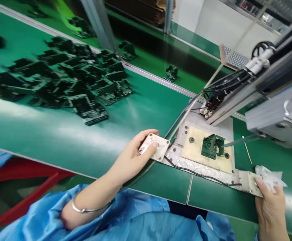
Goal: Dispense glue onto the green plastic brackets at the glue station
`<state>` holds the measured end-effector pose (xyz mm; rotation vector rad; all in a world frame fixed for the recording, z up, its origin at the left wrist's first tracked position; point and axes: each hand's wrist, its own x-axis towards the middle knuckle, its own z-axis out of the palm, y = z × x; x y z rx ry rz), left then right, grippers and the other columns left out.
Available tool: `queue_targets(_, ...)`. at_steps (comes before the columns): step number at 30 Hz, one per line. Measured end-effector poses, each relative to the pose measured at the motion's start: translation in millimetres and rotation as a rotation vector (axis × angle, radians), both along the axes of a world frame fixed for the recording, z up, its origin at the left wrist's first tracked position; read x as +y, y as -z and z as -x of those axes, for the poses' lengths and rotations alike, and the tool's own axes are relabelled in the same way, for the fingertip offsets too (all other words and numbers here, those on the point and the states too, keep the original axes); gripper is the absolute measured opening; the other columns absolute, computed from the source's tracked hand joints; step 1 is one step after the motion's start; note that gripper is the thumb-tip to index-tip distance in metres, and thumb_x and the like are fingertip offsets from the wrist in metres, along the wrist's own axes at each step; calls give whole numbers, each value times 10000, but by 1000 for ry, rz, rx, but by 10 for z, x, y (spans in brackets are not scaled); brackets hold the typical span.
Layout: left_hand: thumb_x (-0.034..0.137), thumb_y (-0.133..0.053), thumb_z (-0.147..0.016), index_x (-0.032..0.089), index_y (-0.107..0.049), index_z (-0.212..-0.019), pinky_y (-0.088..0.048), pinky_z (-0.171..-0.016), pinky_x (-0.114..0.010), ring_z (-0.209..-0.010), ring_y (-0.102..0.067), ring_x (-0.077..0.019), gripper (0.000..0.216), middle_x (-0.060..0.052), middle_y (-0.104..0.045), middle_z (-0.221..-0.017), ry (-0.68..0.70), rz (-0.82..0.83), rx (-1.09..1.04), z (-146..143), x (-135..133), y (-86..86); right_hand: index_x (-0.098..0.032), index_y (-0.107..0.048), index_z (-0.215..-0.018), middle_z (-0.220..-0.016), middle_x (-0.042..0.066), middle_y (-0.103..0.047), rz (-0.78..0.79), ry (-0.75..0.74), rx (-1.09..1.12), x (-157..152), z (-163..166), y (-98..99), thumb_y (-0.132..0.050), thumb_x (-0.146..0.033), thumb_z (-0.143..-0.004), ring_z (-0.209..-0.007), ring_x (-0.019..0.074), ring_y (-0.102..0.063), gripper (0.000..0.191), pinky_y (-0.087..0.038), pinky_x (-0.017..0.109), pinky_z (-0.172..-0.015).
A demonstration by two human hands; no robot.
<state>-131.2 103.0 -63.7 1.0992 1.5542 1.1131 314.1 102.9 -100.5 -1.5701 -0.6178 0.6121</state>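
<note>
Glossy green tabletop (pixel 146 103); red seat (pixel 25 168) lower left.

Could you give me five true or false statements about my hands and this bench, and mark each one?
1. The left hand has its thumb on a square plate. True.
2. The right hand is in the pile of green parts. False: it is beside a crumpled white cloth, away from that pile.
3. One green part sits on the yellow pad. True.
4. The bracelet is on the right arm. False: it is on the left.
5. A thin stick lies right of the pad. True.
</note>
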Motion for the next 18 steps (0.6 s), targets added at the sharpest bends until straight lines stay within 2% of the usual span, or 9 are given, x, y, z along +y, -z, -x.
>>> queue_targets(3,525,-670,-818,192,-582,-1283,-529,-861,-345,-952,-642,-242,579,-93,-689,-1172,-35,25,19,-21,15,-13,-162,-596,-784,-813,11,-666,-45,-5,2,36,145,-33,-976,-315,-365,-673,123,-627,586,-579,226,-596)
queue_targets(6,481,-698,-819,214,-608,-1277,-505,-898,-318,-1015,-623,-231,538,-70,-687,-1234,-115,53,-3,-58,18,-27,-168,-600,-821,-821,-10,-664,-131,11,25,47,226,-23,-963,-313,-390,-702,118,-629,582,-579,249,-680)
queue_targets(8,429,-716,-818,222,-639,-1246,-490,-926,-292,-1029,-619,-212,482,-50,-686,-1257,-196,41,-55,-100,24,-45,-176,-622,-874,-850,-11,-666,-222,8,50,43,262,-18,-929,-368,-482,-771,135,-648,534,-576,289,-786)
queue_targets(11,291,-698,-837,206,-692,-1140,-491,-895,-244,-932,-623,-159,315,-35,-711,-1173,-318,11,-154,-182,51,-82,-185,-644,-933,-917,14,-669,-331,-22,95,36,292,-39,-787,-471,-699,-936,181,-663,396,-532,366,-944)
queue_targets(13,216,-666,-858,202,-713,-1075,-496,-849,-214,-881,-622,-131,222,-24,-722,-1091,-364,7,-173,-214,70,-90,-185,-638,-913,-919,23,-660,-347,-6,143,38,296,-62,-740,-453,-742,-972,201,-657,334,-527,379,-939)
queue_targets(16,206,-659,-869,219,-722,-1071,-515,-835,-221,-863,-638,-129,212,-14,-730,-1041,-360,0,-129,-182,65,-49,-185,-607,-822,-845,8,-631,-325,38,206,55,291,-81,-757,-381,-695,-884,191,-646,277,-536,348,-842)
queue_targets(18,268,-652,-878,227,-710,-1115,-553,-827,-278,-847,-657,-158,248,-24,-737,-1051,-319,-56,50,-139,43,-10,-186,-599,-792,-795,-4,-610,-299,31,220,77,291,-74,-760,-369,-678,-830,177,-629,269,-525,332,-804)
